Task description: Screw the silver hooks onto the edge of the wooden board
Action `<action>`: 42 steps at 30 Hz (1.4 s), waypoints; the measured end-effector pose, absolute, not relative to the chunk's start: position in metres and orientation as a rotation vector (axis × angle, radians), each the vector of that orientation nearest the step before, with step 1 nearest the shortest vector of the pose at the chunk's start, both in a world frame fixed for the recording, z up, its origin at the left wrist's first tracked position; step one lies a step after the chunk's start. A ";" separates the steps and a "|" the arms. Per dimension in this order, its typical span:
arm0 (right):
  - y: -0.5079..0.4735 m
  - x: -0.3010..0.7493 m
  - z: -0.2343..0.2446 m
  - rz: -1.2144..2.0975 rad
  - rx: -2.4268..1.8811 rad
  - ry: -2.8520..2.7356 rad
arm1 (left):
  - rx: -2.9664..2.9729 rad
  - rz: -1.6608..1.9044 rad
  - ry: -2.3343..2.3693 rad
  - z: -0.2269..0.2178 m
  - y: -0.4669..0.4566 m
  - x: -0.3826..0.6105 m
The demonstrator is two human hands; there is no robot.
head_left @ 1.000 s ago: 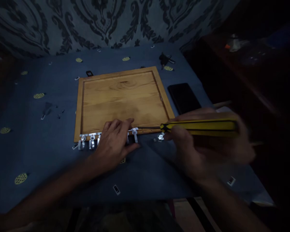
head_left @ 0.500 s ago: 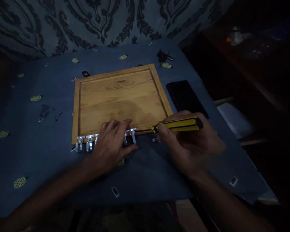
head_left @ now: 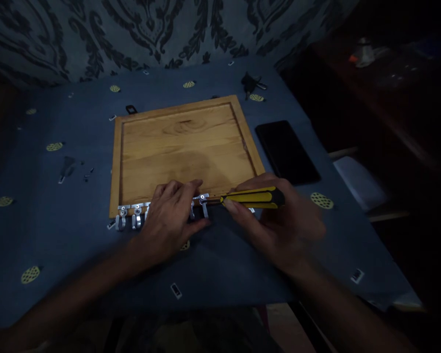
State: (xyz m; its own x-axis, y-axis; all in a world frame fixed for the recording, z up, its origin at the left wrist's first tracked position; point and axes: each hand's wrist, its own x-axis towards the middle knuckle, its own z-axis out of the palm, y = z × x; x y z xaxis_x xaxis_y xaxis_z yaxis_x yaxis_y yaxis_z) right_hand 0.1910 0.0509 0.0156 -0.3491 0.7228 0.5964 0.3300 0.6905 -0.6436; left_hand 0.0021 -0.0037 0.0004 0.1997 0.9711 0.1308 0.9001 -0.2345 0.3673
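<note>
The right hand (head_left: 279, 230) is now closer to the left hand than it was a second ago, and the screwdriver (head_left: 253, 197) has slid along with it. Its thin metal tip now reaches the last hook (head_left: 204, 202), where before it was further back. A yellow dotted spot (head_left: 321, 200) on the cloth now shows where the hand used to cover it.

The right hand's fingers are wrapped tight around the yellow and black handle. The screwdriver lies almost flat, along the near edge of the wooden board (head_left: 183, 147), pointing to the left.

The left hand (head_left: 169, 220) rests palm down on that same near edge. Its fingers are loose and a little spread, holding nothing, with the tips on the wood just beside the last hook. It covers the middle of a row of shiny metal hooks (head_left: 128, 218) that hang off the edge of the board.

The board lies flat on the tabletop (head_left: 59, 211), which has a blue cloth on it. A black phone (head_left: 286, 152) lies just to the right of the board. Some keys (head_left: 252, 86) sit past the far corner.
</note>
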 end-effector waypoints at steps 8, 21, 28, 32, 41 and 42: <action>0.046 0.191 0.023 0.428 -0.771 -2.096 | 2.246 0.481 1.789 0.002 -0.003 0.003; 0.052 0.192 0.037 1.087 -0.713 -1.990 | 2.200 0.472 1.808 0.003 -0.003 0.004; 0.053 0.186 0.030 0.853 -0.823 -2.019 | 2.202 0.466 1.811 0.003 -0.003 0.004; 0.052 0.183 0.028 0.657 -0.836 -2.041 | 2.210 0.474 1.809 0.003 -0.003 0.004; 0.050 0.180 0.019 0.726 -0.786 -1.915 | 2.256 0.479 1.790 0.002 -0.005 0.002; 0.049 0.180 0.017 0.718 -0.786 -1.895 | 2.259 0.484 1.788 0.002 -0.005 0.002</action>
State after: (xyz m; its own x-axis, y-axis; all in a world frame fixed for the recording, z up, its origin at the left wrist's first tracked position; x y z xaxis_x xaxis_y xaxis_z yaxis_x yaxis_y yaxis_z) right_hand 0.1801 0.0490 0.0171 -0.3622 0.7663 0.5306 0.2221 0.6238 -0.7493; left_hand 0.0018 -0.0047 0.0015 0.2057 0.9713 0.1190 0.8989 -0.2356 0.3694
